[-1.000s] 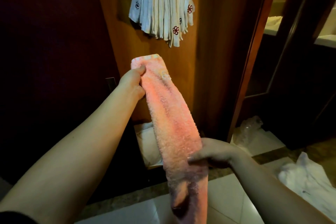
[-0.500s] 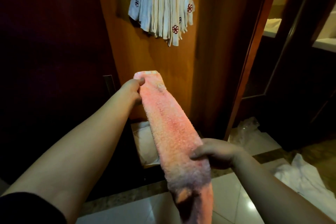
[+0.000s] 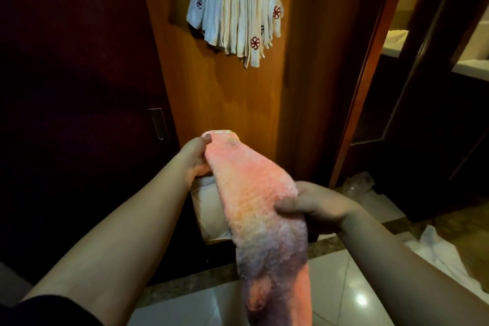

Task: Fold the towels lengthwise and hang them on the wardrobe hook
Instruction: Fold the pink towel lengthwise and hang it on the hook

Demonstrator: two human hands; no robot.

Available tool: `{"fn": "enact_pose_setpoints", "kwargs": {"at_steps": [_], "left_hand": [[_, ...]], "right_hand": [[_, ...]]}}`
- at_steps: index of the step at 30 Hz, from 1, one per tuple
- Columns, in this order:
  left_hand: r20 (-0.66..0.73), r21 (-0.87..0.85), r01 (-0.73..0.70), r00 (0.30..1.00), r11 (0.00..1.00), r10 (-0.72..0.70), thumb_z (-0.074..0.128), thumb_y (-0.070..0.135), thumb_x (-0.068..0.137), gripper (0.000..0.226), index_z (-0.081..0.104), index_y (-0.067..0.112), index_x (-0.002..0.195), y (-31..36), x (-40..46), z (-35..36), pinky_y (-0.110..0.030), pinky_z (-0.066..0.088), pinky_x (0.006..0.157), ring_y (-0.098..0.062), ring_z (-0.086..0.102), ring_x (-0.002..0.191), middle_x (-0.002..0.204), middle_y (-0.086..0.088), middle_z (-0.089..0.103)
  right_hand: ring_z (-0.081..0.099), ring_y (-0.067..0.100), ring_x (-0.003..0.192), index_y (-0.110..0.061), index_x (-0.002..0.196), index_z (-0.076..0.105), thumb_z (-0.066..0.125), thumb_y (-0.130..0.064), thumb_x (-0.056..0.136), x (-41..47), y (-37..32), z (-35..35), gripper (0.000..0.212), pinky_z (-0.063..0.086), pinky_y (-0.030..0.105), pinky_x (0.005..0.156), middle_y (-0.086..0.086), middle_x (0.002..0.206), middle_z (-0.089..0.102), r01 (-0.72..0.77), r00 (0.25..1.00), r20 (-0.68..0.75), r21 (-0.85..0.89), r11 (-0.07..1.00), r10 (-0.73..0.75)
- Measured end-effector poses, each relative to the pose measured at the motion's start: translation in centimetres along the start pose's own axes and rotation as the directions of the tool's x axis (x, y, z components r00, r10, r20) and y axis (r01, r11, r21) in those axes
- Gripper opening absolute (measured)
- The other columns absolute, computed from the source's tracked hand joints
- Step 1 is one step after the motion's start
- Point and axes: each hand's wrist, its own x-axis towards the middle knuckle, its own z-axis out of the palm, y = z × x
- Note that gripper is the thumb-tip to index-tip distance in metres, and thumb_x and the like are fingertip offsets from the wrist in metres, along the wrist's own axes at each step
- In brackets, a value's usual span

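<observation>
A fluffy pink towel folded into a long narrow strip is held up in the air in front of the wooden wardrobe, not touching the floor. Its top end is pink and orange, and its low end turns purple and dark and hangs down past the bottom edge of the view. The left hand grips the top end of the strip, with the thumb on top and the fingers curled under it. The right hand grips the strip lower down, near its middle, with the thumb pressed on the front and the fingers wrapped behind. The strip slants from the left hand down to the right hand. A black sleeve shows on the left arm at the bottom left corner. Higher up, a bunch of white and cream folded towels with small red flower marks hangs on the brown wooden wardrobe panel; the hook itself cannot be seen. To the left is a dark door with a small metal handle. On the shiny tiled floor, a crumpled white cloth lies at the right side, and a clear plastic bag lies near the wardrobe's foot.
</observation>
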Motion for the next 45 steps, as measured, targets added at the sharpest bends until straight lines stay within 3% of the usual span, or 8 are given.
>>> {"fn": "enact_pose_setpoints", "kwargs": {"at_steps": [7, 9, 12, 17, 21, 29, 37, 45], "left_hand": [[0.035, 0.131, 0.025, 0.999, 0.991, -0.030, 0.043, 0.053, 0.100, 0.067, 0.039, 0.007, 0.149, -4.7, 0.0, -0.9, -0.033, 0.047, 0.062, -0.034, 0.060, 0.111, 0.146, -0.022, 0.047], [0.022, 0.078, -0.154, 0.988, 0.985, 0.153, 0.046, 0.048, 0.101, 0.057, 0.050, 0.004, 0.138, -5.9, -2.1, -0.1, -0.034, 0.051, 0.072, -0.025, 0.062, 0.087, 0.119, -0.015, 0.064], [-0.024, 0.161, -0.469, 0.878, 0.869, 0.478, 0.051, 0.047, 0.099, 0.031, 0.060, 0.022, 0.114, -7.7, -6.5, 1.2, -0.044, 0.048, 0.102, -0.022, 0.060, 0.113, 0.115, 0.002, 0.063], [0.270, 0.474, -0.676, 0.722, 0.565, 0.637, 0.061, 0.061, 0.083, 0.074, 0.032, 0.037, 0.146, -10.8, -11.3, 2.9, -0.025, 0.037, 0.102, -0.001, 0.039, 0.127, 0.135, 0.025, 0.036], [0.258, 0.603, -0.658, 0.696, 0.452, 0.670, 0.061, 0.043, 0.093, 0.072, 0.021, 0.034, 0.152, -11.7, -11.5, 4.9, -0.010, 0.035, 0.092, 0.006, 0.034, 0.124, 0.145, 0.016, 0.038], [0.194, 0.693, -0.635, 0.619, 0.340, 0.761, 0.050, 0.042, 0.093, 0.065, 0.022, 0.028, 0.150, -10.0, -9.0, 7.0, -0.042, 0.051, 0.101, -0.016, 0.048, 0.134, 0.152, 0.003, 0.043], [0.123, 0.832, -0.460, 0.699, 0.311, 0.704, 0.049, 0.009, 0.086, 0.027, 0.052, 0.034, 0.097, -8.2, -6.7, 3.5, -0.032, 0.049, 0.063, -0.013, 0.061, 0.077, 0.079, 0.016, 0.056], [-0.043, 0.896, -0.276, 0.726, 0.347, 0.687, 0.056, 0.028, 0.091, 0.010, 0.055, 0.028, 0.080, -9.2, -2.4, -4.7, -0.033, 0.048, 0.056, -0.012, 0.058, 0.066, 0.075, 0.010, 0.059]], "right_hand": [[0.071, 0.029, 0.100, -0.001, 0.109, 0.071, 0.084, -0.022, 0.070, 0.7, -3.4, -0.6, 0.046, 0.059, 0.038, 0.084, 0.019, 0.106, 0.072, 0.275, 0.942, -0.269, 0.268, 0.923, -0.203], [0.071, 0.027, 0.097, 0.001, 0.113, 0.064, 0.067, -0.012, 0.083, 1.5, -3.9, -0.8, 0.033, 0.060, 0.038, 0.084, 0.018, 0.103, 0.073, 0.369, 0.880, -0.422, 0.315, 0.874, -0.219], [0.073, 0.023, 0.087, 0.004, 0.124, 0.058, 0.052, -0.001, 0.097, 2.7, -4.5, -1.2, 0.029, 0.062, 0.036, 0.072, 0.016, 0.099, 0.073, 0.447, 0.766, -0.617, 0.312, 0.838, -0.178], [0.069, 0.030, 0.097, 0.002, 0.146, 0.037, 0.059, -0.007, 0.097, 4.2, -6.2, -1.3, 0.054, 0.060, 0.045, 0.068, 0.021, 0.124, 0.063, 0.503, 0.642, -0.766, 0.405, 0.764, -0.016], [0.056, 0.037, 0.123, -0.004, 0.154, 0.024, 0.059, -0.012, 0.098, 5.5, -7.6, -0.6, 0.066, 0.043, 0.057, 0.106, 0.020, 0.141, 0.053, 0.574, 0.631, -0.776, 0.475, 0.667, 0.009], [0.054, 0.034, 0.124, -0.003, 0.148, 0.035, 0.059, -0.019, 0.100, 6.3, -9.9, 0.6, 0.057, 0.040, 0.052, 0.110, 0.011, 0.139, 0.055, 0.618, 0.591, -0.807, 0.443, 0.650, -0.012], [0.066, 0.029, 0.099, -0.002, 0.144, 0.039, 0.060, -0.021, 0.099, 5.5, -11.1, -0.7, 0.052, 0.059, 0.041, 0.076, 0.015, 0.124, 0.061, 0.695, 0.516, -0.853, 0.363, 0.621, -0.079], [0.070, 0.029, 0.087, -0.003, 0.142, 0.043, 0.060, -0.016, 0.099, 4.0, -12.1, -3.0, 0.048, 0.060, 0.037, 0.055, 0.017, 0.117, 0.064, 0.790, 0.383, -0.922, 0.298, 0.536, -0.052]]}}
